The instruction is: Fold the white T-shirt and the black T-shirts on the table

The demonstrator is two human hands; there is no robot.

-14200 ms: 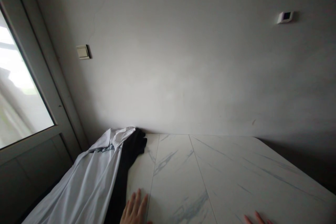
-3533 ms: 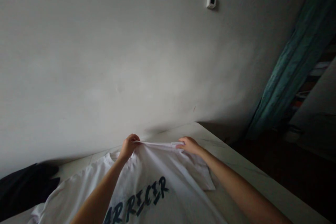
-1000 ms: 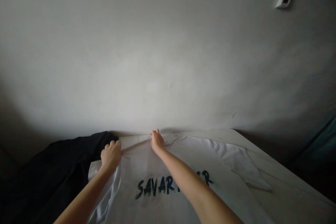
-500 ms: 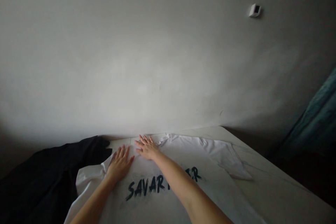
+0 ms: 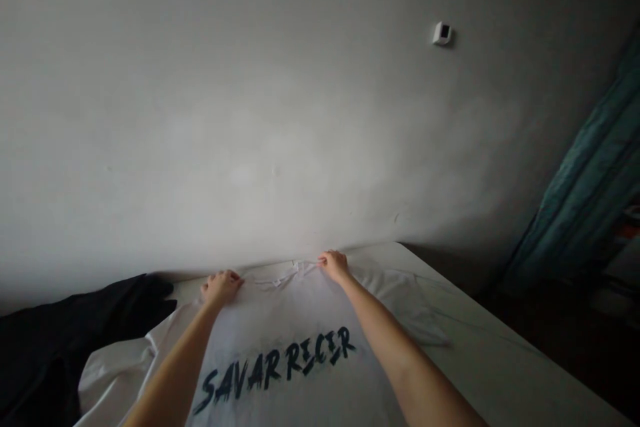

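A white T-shirt (image 5: pixel 280 320) with dark brush-style lettering across its chest lies spread out, neckline toward the wall. My left hand (image 5: pixel 221 285) is closed on the shirt at the left end of the neckline, thumb and fingers pinched together. On the other side of the collar, my right hand (image 5: pixel 334 264) pinches the fabric the same way. The neckline stretches between both hands. The left sleeve lies loosely folded, and the right sleeve rests flat on the table. My forearms cover parts of the shirt's sides.
A pale marbled table (image 5: pixel 480 340) meets the grey wall (image 5: pixel 280 113). Black clothing (image 5: pixel 75 340) is heaped at the left. A small white device (image 5: pixel 443 34) is fixed to the wall, and a teal curtain (image 5: pixel 595 160) hangs at the right.
My hands, earlier flat with fingers spread on the shirt's left shoulder and neckline, have moved apart and now pinch the neckline at both sides. The view has shifted rightward.
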